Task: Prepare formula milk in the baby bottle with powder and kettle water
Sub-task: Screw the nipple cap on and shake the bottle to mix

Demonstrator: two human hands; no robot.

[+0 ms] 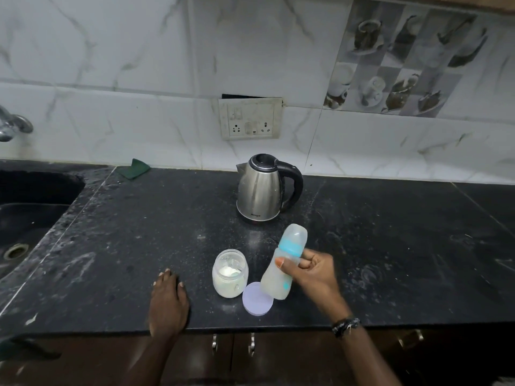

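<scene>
My right hand (312, 273) grips the baby bottle (287, 260) around its middle and holds it tilted above the counter. The bottle has a blue collar, a clear cap on top and cloudy white liquid inside. To its left stands an open clear jar (230, 274) with white powder in it. The jar's pale purple lid (257, 300) lies flat beside the jar, partly under the bottle's base. A steel kettle (264, 190) with a black handle stands behind them, its lid closed. My left hand (168, 300) rests flat on the black counter near the front edge.
The black stone counter (390, 246) runs left to a dark sink (30, 213) with a tap (12, 123) above it. A green cloth (133, 169) lies against the tiled wall. A socket panel (250, 118) hangs behind the kettle. Cupboard handles (232, 344) show below the counter edge.
</scene>
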